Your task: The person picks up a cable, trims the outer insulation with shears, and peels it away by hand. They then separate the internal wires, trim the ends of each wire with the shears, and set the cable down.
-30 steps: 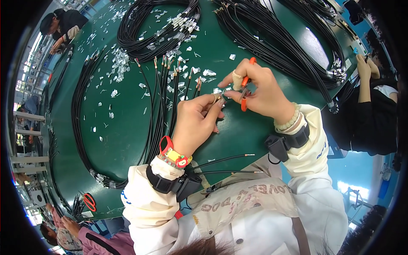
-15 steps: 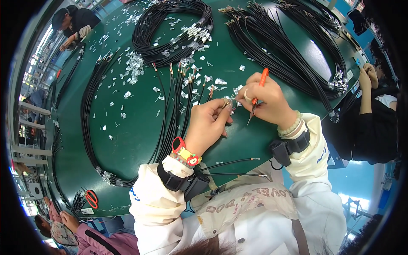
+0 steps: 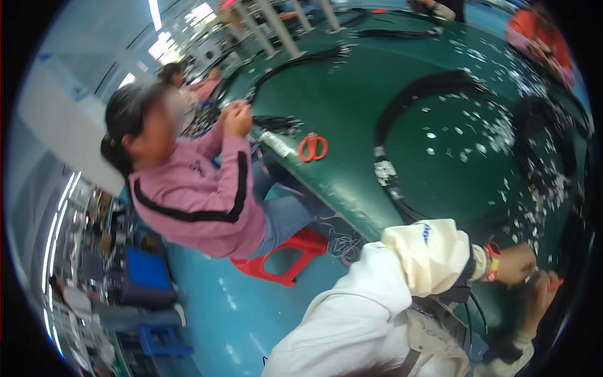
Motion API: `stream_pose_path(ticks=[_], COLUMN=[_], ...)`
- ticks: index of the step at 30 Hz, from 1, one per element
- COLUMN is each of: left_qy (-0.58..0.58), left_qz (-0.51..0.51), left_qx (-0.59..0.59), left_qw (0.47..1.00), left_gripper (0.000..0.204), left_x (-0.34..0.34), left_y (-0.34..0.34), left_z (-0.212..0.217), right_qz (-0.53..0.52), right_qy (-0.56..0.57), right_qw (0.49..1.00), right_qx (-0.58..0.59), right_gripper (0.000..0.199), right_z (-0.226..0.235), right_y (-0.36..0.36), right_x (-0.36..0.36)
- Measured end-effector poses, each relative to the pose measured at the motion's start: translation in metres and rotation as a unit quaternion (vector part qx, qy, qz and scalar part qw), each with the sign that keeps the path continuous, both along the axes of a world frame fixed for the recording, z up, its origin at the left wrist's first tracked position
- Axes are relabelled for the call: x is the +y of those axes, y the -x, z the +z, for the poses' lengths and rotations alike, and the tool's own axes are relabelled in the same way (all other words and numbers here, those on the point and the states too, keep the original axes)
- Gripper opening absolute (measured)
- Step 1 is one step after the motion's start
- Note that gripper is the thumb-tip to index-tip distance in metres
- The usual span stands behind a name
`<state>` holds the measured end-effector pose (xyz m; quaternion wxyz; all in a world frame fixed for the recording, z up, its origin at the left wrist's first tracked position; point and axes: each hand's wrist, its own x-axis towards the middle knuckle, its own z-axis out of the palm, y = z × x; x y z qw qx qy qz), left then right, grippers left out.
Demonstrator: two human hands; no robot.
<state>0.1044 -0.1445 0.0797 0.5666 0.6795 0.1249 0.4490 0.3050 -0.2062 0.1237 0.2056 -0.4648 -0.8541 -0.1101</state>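
Low at the right edge, my left hand is closed in a pinch, its fingertips meeting those of my right hand. What they pinch is small and blurred; I cannot make it out. An orange handle sticks out of my right hand; it belongs to the slim pointed craft knife seen earlier, whose blade is hidden here. Scraps of silver foil lie just beyond my hands. Two black cable ends hang at the table edge by my left forearm.
Red-handled scissors lie near the green table edge. A curved black cable bundle and a coil lie farther in. A co-worker in pink sits at left on a red stool; another person works at far right.
The view has swung far to the left, so my hands now sit at the lower right. They remain together, the orange-handled knife still in my right hand.
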Motion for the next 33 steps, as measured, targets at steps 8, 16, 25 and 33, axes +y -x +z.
stream_pose_path(ticks=[8, 16, 25, 33], left_qy=[-0.148, -0.239, -0.149, -0.241], left_qz=[0.205, 0.415, 0.573, 0.626], left_qx=[0.033, 0.276, 0.424, 0.311], left_qw=[0.967, 0.833, 0.685, 0.673], left_gripper=[0.01, 0.032, 0.012, 0.013], left_x=[-0.101, -0.152, -0.185, -0.083], left_y=[0.162, 0.29, 0.303, 0.252], left_z=[0.004, 0.046, -0.024, -0.02], right_qz=[0.127, 0.204, 0.3, 0.313], right_qy=[0.084, 0.287, 0.669, 0.616], right_qw=[0.97, 0.82, 0.503, 0.538], right_qx=[0.19, 0.451, 0.457, 0.483], right_gripper=[0.02, 0.013, 0.02, 0.019], right_z=[0.003, -0.018, -0.057, -0.079], right_y=[0.174, 0.3, 0.389, 0.326], right_x=[-0.057, -0.002, -0.003, 0.096])
